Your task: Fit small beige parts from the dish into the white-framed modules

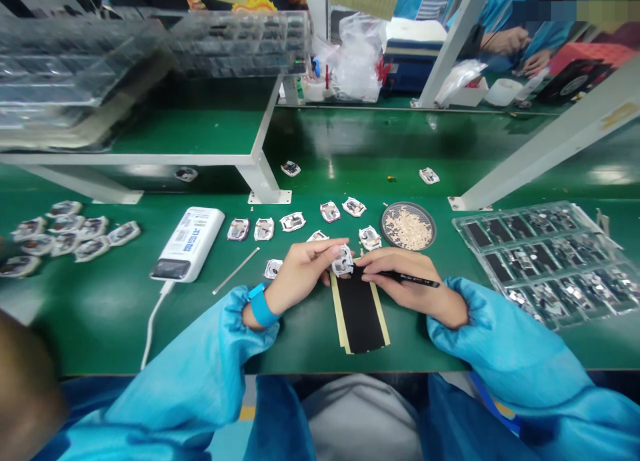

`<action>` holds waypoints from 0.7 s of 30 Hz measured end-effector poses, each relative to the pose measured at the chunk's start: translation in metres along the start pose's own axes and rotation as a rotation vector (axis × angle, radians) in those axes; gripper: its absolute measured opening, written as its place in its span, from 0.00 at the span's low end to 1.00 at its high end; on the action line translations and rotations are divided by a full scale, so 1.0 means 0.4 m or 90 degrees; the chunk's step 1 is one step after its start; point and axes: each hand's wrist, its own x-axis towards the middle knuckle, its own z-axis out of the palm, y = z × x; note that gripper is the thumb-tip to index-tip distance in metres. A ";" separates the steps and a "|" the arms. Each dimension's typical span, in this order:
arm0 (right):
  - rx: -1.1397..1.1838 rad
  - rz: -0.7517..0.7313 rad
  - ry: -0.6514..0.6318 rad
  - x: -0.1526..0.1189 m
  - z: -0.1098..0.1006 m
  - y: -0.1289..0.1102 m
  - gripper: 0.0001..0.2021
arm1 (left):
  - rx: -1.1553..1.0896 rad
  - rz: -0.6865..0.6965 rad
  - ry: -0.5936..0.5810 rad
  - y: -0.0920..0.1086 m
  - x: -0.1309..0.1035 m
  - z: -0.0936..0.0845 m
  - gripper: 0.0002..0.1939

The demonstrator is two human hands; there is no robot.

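Between thumb and fingers, my left hand point(306, 269) holds up a small white watch-like housing point(343, 261) with its inner side showing. My right hand point(407, 284) is closed on slim black tweezers point(413, 278), whose tip end comes close to the housing; whether it touches, I cannot tell. Below both hands lies a black mat strip point(361, 318) with yellow taped edges. Similar housings, such as one housing point(370, 238) just beyond my right hand, lie about the hands. A round dish point(409, 226) of small beige pieces sits past my right hand.
A white power bank point(189, 244) with a cable and a thin metal strip point(236, 271) lie left. Several housings point(65, 233) are grouped far left. A clear parts tray point(547, 261) is at right. Shelf legs point(263, 174) stand behind. A co-worker's hands point(520, 48) show across the bench.
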 end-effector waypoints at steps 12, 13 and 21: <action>0.455 0.444 0.332 0.012 0.018 0.018 0.17 | -0.132 -0.086 -0.038 0.003 -0.016 0.024 0.22; 0.496 0.460 0.324 0.006 0.017 0.013 0.18 | -0.110 -0.073 -0.041 0.001 -0.017 0.024 0.24; 0.138 0.380 0.420 -0.111 -0.242 -0.008 0.23 | -0.120 -0.138 -0.119 0.022 -0.047 0.032 0.26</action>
